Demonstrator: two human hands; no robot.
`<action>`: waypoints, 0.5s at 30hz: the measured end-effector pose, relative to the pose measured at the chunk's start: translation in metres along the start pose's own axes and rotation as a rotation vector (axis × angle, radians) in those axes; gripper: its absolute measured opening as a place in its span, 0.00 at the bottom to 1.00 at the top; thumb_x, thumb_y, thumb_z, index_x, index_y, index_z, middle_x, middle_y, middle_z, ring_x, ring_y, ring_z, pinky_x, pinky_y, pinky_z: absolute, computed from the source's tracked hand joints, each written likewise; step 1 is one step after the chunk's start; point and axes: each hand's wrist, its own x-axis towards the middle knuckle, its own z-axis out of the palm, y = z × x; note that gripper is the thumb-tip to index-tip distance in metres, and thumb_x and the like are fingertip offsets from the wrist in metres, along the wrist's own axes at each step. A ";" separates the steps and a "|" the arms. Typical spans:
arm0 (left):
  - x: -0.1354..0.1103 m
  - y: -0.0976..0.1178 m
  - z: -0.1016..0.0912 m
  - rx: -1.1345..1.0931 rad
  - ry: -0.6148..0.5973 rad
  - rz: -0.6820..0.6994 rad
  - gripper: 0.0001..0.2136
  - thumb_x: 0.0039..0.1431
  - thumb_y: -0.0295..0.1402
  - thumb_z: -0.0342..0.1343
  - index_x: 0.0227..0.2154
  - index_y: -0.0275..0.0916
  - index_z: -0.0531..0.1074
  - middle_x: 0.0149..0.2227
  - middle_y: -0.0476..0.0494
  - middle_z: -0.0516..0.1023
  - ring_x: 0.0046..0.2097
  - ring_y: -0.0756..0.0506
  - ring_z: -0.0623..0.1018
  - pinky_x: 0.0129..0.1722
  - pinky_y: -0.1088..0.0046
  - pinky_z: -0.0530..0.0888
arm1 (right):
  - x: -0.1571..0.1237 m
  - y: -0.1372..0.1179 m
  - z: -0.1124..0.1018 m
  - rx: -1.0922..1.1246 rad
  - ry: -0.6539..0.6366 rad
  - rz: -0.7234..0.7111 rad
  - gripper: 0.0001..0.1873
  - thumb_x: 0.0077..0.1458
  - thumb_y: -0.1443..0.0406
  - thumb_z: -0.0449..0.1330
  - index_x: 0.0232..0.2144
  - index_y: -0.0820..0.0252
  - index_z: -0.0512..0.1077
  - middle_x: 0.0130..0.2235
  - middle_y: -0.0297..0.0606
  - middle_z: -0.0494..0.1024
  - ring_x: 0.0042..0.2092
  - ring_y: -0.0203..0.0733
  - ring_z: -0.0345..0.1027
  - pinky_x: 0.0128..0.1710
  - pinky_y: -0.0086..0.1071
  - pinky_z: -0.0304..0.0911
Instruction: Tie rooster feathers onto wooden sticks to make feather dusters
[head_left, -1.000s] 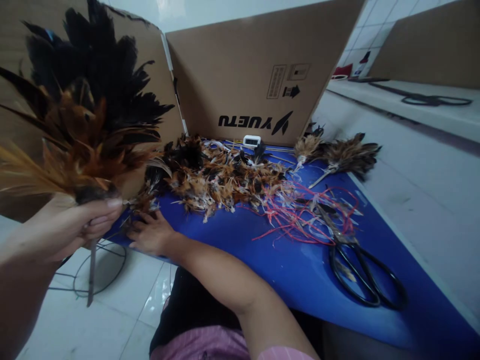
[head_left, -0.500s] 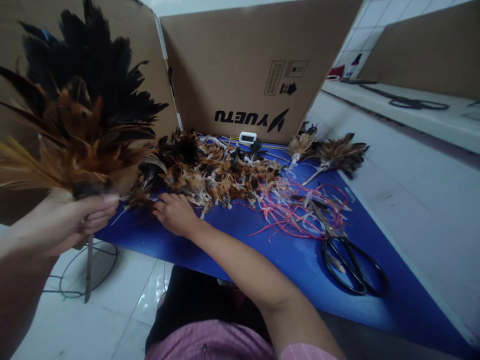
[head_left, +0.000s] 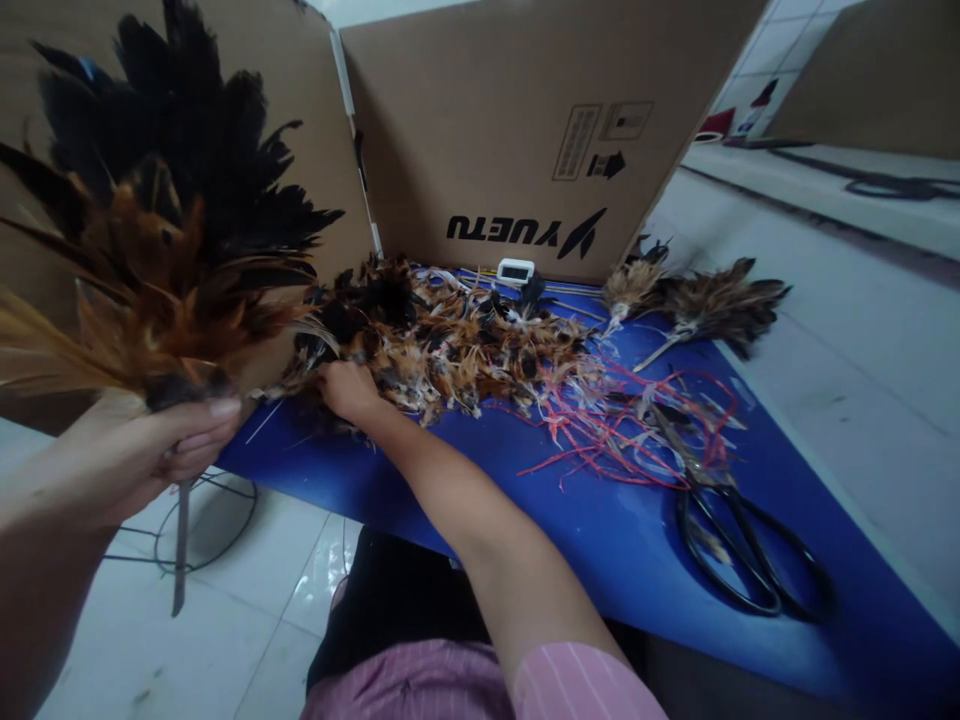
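My left hand (head_left: 154, 445) is closed around the base of a feather duster (head_left: 150, 240) with black and orange feathers, held upright at the left; its thin stick hangs down below the fist. My right hand (head_left: 346, 388) reaches into the near edge of a pile of loose brown, black and white feathers (head_left: 450, 345) on the blue table (head_left: 600, 540). The fingers curl into the feathers; whether they grip any is hidden.
Black scissors (head_left: 750, 550) lie at the right on the table among red strings (head_left: 622, 430). Two small feather bundles (head_left: 697, 300) rest at the far right. A cardboard screen (head_left: 510, 130) stands behind, with a small white device (head_left: 515, 270) at its foot. A wire ring lies on the floor.
My right hand has moved from the table's near left edge forward into the feather pile. The left hand keeps the duster in the same place.
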 end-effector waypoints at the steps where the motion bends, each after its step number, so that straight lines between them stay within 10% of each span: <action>1: 0.000 0.001 0.002 -0.029 -0.006 -0.010 0.23 0.44 0.40 0.64 0.17 0.39 0.52 0.18 0.56 0.49 0.19 0.57 0.50 0.16 0.82 0.50 | -0.005 0.005 -0.008 0.012 0.007 0.003 0.14 0.61 0.65 0.49 0.41 0.60 0.74 0.44 0.45 0.79 0.45 0.46 0.72 0.42 0.35 0.62; 15: 0.043 0.005 0.080 -0.049 -0.376 -0.022 0.21 0.48 0.39 0.61 0.16 0.38 0.54 0.17 0.58 0.49 0.18 0.58 0.48 0.16 0.82 0.45 | -0.173 0.100 -0.122 0.054 0.182 0.036 0.12 0.58 0.72 0.52 0.34 0.62 0.76 0.38 0.38 0.75 0.42 0.38 0.67 0.46 0.31 0.59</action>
